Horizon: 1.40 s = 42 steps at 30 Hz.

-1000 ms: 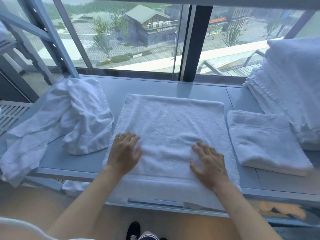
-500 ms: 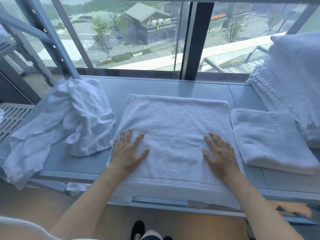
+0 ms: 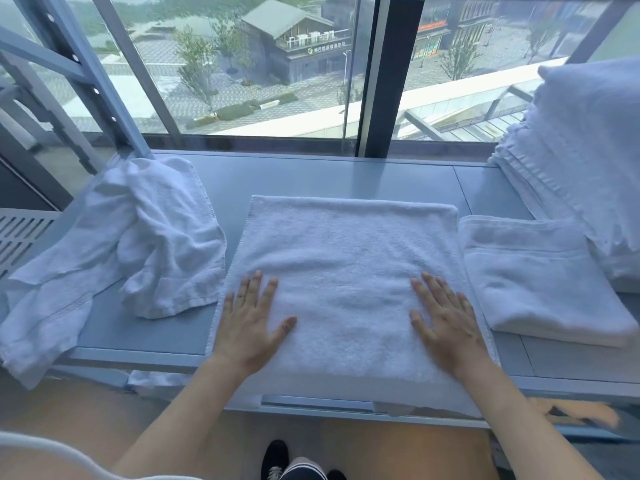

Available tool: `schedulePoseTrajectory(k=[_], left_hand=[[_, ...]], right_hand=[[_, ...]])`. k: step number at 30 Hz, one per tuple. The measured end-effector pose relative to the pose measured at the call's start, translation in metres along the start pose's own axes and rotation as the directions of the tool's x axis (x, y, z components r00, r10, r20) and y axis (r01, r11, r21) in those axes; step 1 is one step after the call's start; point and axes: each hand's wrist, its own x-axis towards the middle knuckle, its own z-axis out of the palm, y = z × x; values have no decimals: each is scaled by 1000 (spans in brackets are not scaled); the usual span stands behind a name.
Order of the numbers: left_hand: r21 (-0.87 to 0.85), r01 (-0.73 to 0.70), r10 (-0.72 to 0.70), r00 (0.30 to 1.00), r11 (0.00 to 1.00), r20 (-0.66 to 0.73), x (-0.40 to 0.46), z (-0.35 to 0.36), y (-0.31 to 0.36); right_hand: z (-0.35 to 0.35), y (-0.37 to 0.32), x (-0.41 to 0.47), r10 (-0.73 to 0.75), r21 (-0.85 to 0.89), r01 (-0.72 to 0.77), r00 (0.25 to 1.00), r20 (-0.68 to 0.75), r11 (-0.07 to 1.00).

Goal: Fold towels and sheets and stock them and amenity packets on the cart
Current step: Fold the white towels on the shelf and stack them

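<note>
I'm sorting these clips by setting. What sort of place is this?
Probably a hotel linen or housekeeping area on an upper floor. A white towel lies flat on a grey shelf by a window, with a stack of folded linen and crumpled towels alongside.

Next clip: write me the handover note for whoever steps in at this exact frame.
Left hand and right hand: both flat, fingers straight, pressing the spread towel on the grey shelf.
Done: one folded towel to its right, a folded stack beyond that.
Left: fold the spread towel, then the crumpled towels on the left. No amenity packets in view.
</note>
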Motion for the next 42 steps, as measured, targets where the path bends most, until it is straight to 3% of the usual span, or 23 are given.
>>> schedulePoseTrajectory(k=[6,9,12,14,18,23,34,42], left_hand=[[3,82,-81,991,997,-102,10,-4,9],[-16,-41,39,988,999,-150,41,-12,20],[-29,-177,176,984,984,-35,77,-13,30],[8,-142,142,989,990,44,90,-6,30],[18,-111,110,993,994,46,93,3,23],[20,-113,112,992,993,61,76,1,29],[64,-176,174,984,982,37,-53,16,17],[19,-167,165,984,986,66,-26,3,9]], right_hand=[[4,0,-13,-7,-6,7,1000,-7,1000],[-1,-8,8,4,4,-4,999,-41,1000],[-6,-11,41,-5,-2,5,999,-52,1000],[-7,-9,58,-6,-19,5,1000,-11,1000],[-5,-5,70,-5,-25,6,999,40,1000],[-3,-1,49,-14,-51,17,998,58,999],[19,-7,-90,-88,-60,90,995,44,994],[-3,-23,-52,-65,-73,67,997,30,995]])
